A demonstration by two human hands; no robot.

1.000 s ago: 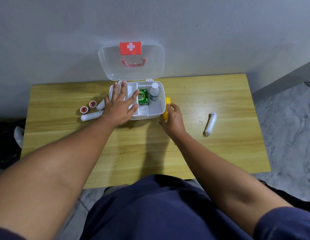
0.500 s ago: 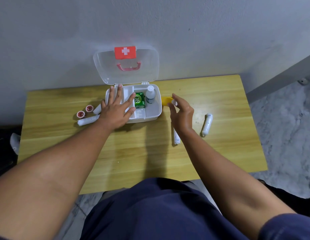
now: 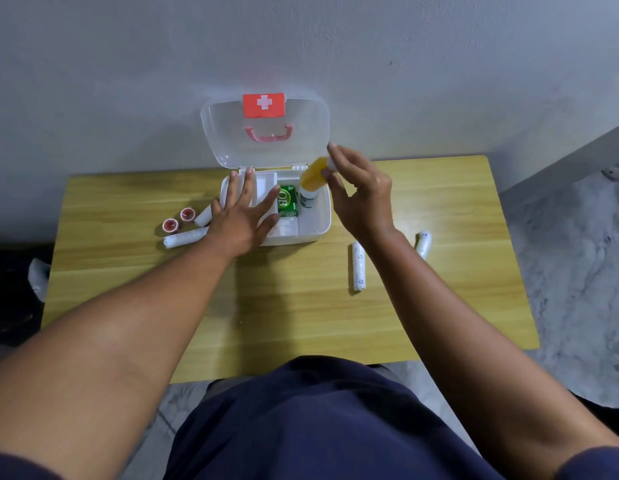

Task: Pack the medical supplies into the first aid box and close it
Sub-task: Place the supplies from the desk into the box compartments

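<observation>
Right hand [image 3: 361, 199] pinches a yellow tube [image 3: 314, 175] above the open first aid box [image 3: 315, 223]; left hand [image 3: 240, 220] rests flat, fingers spread, on the box.

Plain room: wooden table [image 3: 439, 306], grey wall [image 3: 128, 81], marbled floor [image 3: 578, 271]

L hand [image 3: 244, 216] lies flat, palm down, fingers [image 3: 247, 188] spread and pointing away from the body, forearm stretched fwd from lower left. R hand [image 3: 361, 195] raised, wrist bent, thumb + index pinching a yellow item [image 3: 314, 176] at the fingertips; other fingers loosely curled, apart from it. R forearm runs in from lower right.
</observation>
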